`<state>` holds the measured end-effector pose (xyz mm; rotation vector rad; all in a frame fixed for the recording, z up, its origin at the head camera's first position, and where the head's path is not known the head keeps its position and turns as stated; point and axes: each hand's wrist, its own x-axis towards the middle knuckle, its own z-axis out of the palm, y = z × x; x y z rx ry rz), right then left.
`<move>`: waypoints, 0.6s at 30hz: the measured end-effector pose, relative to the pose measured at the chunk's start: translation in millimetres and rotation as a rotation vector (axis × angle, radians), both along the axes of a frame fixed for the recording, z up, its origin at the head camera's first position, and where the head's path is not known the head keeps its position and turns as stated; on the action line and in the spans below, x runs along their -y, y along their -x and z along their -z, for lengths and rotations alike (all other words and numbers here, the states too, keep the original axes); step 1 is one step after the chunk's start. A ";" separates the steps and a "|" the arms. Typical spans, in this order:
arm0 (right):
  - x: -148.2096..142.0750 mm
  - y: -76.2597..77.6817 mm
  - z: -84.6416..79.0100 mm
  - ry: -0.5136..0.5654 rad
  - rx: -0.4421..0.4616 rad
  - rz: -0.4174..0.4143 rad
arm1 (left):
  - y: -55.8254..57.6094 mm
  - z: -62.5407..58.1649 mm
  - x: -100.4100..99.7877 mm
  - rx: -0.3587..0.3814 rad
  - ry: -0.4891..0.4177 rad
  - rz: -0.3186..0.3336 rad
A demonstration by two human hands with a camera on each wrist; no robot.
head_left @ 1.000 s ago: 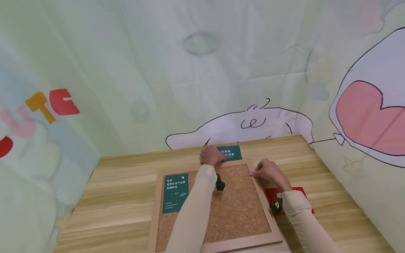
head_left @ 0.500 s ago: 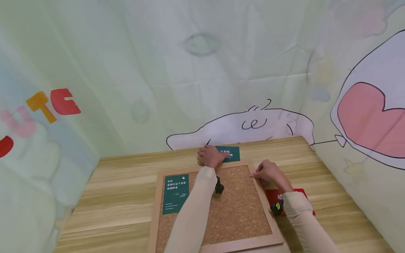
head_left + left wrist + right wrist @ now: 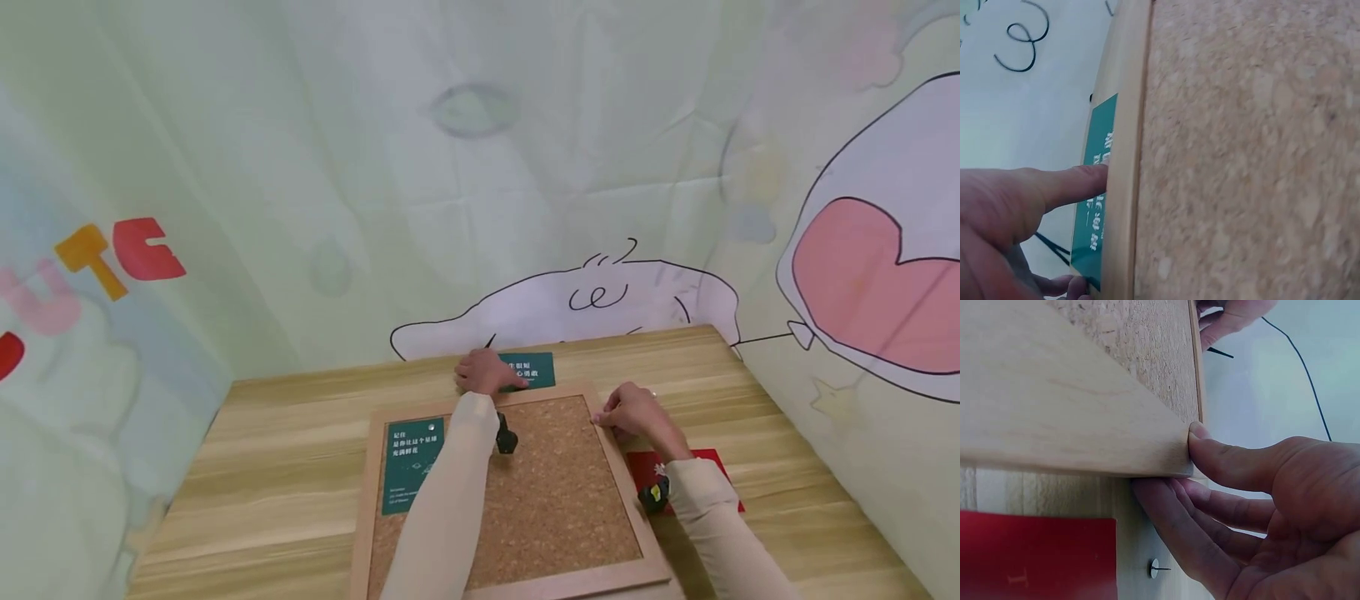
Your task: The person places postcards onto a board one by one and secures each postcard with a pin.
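A wood-framed corkboard (image 3: 558,500) lies on the table. My left hand (image 3: 486,372) is at its far edge, over the left end of a green card (image 3: 536,367) with white lettering. In the left wrist view, the thumb lies across the card (image 3: 1092,234) while curled fingertips touch its lower end; what is beneath them is hidden. My right hand (image 3: 633,410) grips the board's frame (image 3: 1116,440) near the far right corner, thumb on top and fingers below the edge. Another green card (image 3: 408,467) sits on the board's left side, with a small pin (image 3: 431,427) at its top.
A red card (image 3: 720,475) lies on the table right of the board, partly under the right forearm. Beside it, a thumbtack (image 3: 1155,569) rests on the wood. The patterned cloth backdrop (image 3: 300,208) rises behind the table (image 3: 277,467).
My left hand has shifted left, and the green card behind the board has slid left with it. My right hand keeps its grip on the frame.
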<state>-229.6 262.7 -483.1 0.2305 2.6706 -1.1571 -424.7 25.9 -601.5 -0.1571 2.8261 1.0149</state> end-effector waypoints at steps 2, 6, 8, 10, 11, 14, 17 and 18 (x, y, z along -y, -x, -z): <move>-0.1 -0.4 0.1 0.004 -0.003 0.000 | 0.3 -3.2 0.8 0.041 -0.031 -0.004; -0.2 -0.2 0.7 0.006 -0.001 -0.006 | -55.7 -98.3 -7.3 0.141 0.094 -0.097; -0.2 0.5 1.2 0.011 0.005 -0.001 | -68.8 -116.8 -7.4 0.157 0.086 -0.110; -0.4 1.1 1.8 0.016 0.007 -0.006 | -71.2 -118.8 -6.3 0.135 0.088 -0.130; -0.4 1.3 1.9 0.020 0.007 -0.006 | -72.6 -120.1 -6.0 0.124 0.081 -0.139; -1.1 1.1 2.2 0.023 0.009 -0.001 | -70.2 -119.5 -4.7 0.113 0.054 -0.156; -2.6 0.7 2.1 0.022 0.005 0.001 | -71.9 -121.2 2.8 0.090 -0.048 -0.150; -3.0 0.4 2.0 0.022 0.002 -0.002 | -70.9 -119.2 6.8 0.064 -0.097 -0.142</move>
